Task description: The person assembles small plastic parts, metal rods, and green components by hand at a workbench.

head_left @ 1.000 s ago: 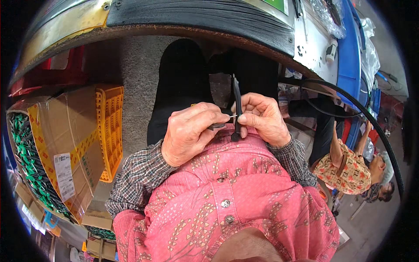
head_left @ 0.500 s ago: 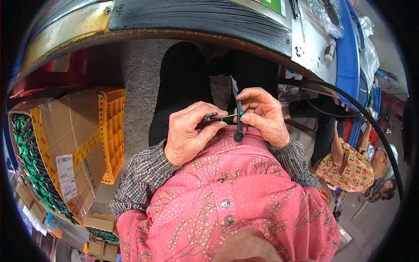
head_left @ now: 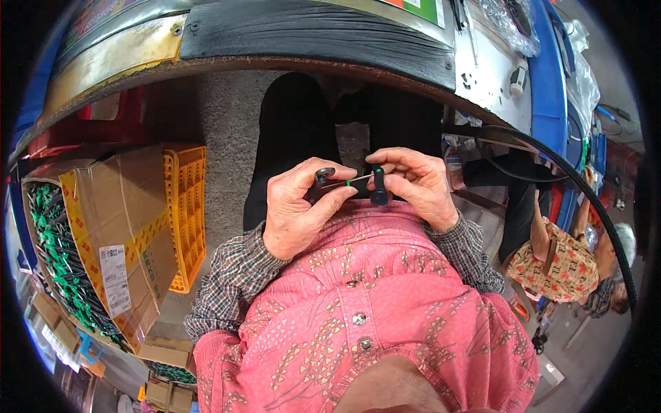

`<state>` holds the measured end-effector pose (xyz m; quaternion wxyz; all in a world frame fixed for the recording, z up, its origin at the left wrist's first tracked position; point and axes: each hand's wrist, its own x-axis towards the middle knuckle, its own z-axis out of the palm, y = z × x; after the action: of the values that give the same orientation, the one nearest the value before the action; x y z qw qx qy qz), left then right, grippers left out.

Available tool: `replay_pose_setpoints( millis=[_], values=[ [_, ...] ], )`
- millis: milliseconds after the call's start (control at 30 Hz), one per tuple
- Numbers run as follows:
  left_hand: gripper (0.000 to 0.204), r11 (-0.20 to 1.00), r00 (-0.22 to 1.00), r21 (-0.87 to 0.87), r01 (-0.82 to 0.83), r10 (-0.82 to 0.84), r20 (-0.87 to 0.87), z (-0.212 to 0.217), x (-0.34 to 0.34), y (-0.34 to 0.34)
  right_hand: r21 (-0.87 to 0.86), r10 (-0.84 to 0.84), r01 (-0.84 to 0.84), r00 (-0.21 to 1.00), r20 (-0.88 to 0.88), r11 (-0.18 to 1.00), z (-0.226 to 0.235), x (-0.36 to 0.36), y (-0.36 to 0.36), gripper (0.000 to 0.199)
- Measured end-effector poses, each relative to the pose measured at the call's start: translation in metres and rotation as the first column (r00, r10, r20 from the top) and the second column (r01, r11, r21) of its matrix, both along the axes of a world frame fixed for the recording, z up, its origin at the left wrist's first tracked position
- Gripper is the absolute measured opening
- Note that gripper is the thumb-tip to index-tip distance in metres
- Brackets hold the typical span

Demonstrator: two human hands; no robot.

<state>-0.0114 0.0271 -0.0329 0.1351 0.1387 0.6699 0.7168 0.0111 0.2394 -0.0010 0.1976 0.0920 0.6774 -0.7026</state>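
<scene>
Just in front of my waist, over my lap, both hands work close together. My left hand (head_left: 296, 206) pinches a small black part with a rounded end (head_left: 325, 174) between thumb and forefinger. From that pinch a thin metal rod (head_left: 361, 179) with a green band reaches toward the other hand. Between thumb and fingers, my right hand (head_left: 418, 189) grips a narrow black handle-like piece (head_left: 379, 197) with a round lower end and a green spot. The rod's far end meets or passes behind this piece; which of these I cannot tell.
A dark-edged workbench (head_left: 317, 38) curves across the front. At left stand a cardboard box (head_left: 117, 220) full of black-and-green parts and an orange plastic crate (head_left: 184, 220). A black cable (head_left: 599, 206) arcs down the right side, where a co-worker (head_left: 554, 265) sits.
The black piece in my right hand has tipped, so its long pale upper end no longer shows. The left-held part's rounded end has turned upward. My view has shifted slightly.
</scene>
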Motion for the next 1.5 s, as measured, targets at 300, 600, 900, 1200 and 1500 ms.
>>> replay_pose_setpoints(
  millis=[300,600,900,1200,1500],
  values=[
    [0.023,0.998,0.979,0.055,-0.018,0.006,0.202,0.006,-0.001,0.001,0.222,0.07,-0.062,0.997,-0.028,0.973,-0.003,-0.005,0.004,0.018],
    [0.019,0.942,0.912,0.334,-0.003,-0.135,0.388,0.005,0.0,0.004,0.25,0.157,-0.088,0.949,-0.272,0.964,-0.009,-0.007,-0.001,0.014],
    [0.023,0.877,0.874,0.472,-0.086,-0.161,0.458,-0.001,0.002,0.007,0.183,0.058,-0.027,0.984,-0.166,0.983,-0.009,-0.005,-0.007,0.021],
    [0.038,0.77,0.838,0.614,-0.173,-0.212,0.502,0.008,-0.003,0.018,0.56,0.308,-0.047,0.871,-0.384,0.827,-0.005,-0.009,-0.02,0.11],
    [0.047,0.781,0.846,0.602,-0.165,-0.202,0.494,0.011,0.0,0.028,0.622,0.303,-0.081,0.917,-0.259,0.779,0.002,-0.01,-0.026,0.139]
  ],
)
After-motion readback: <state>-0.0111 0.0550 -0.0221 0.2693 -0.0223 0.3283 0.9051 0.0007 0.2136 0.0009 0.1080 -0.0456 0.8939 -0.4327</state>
